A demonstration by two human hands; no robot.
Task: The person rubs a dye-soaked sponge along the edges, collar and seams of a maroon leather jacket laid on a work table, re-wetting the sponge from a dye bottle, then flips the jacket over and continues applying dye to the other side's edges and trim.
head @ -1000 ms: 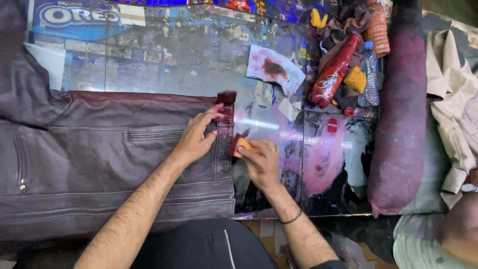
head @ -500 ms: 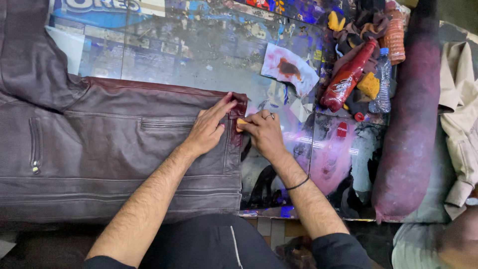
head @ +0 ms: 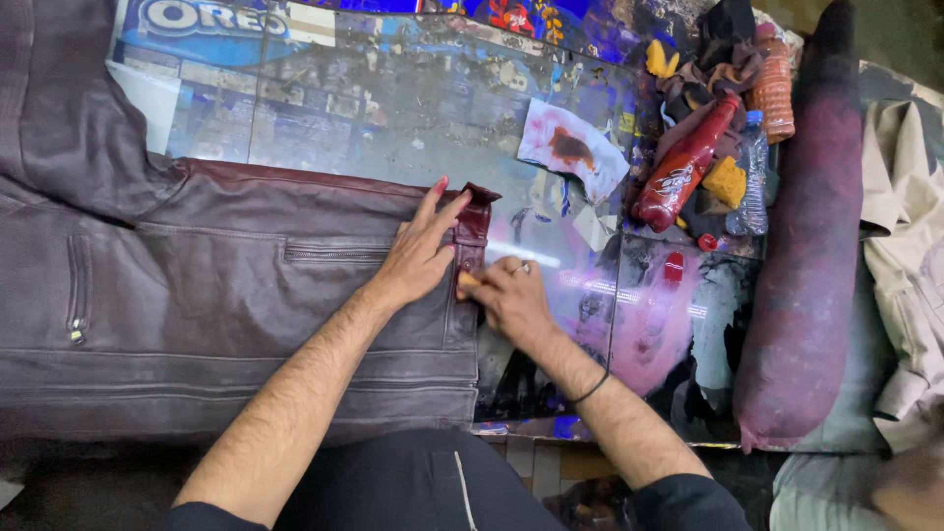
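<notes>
Head view: measured against the picture from 0.5 s ago, the brown leather jacket (head: pixel 226 295) lies in much the same place on the glass-topped worktop (head: pixel 393 108), and both hands have kept to its hem edge. The left hand (head: pixel 418 251) lies flat on the leather, fingers spread and stretched toward the reddish tab (head: pixel 474 221) at the jacket's edge, so its grip is released and it only presses down. The right hand (head: pixel 506 295) sits just right of that tab with its fingers curled round a small yellowish sponge (head: pixel 468 280), which pokes out at the fingertips and touches the jacket's edge; 1 s ago the sponge showed more plainly, and now the hand covers most of it. The change reads as the sponge being worked along the tab while the other hand steadies the leather. Well to the right of the jacket stand a red squeeze bottle (head: pixel 683 167) and a clear plastic bottle (head: pixel 752 177), with a stained paper scrap (head: pixel 570 147) between them and the jacket and a long dark roll (head: pixel 811 246) beyond.
</notes>
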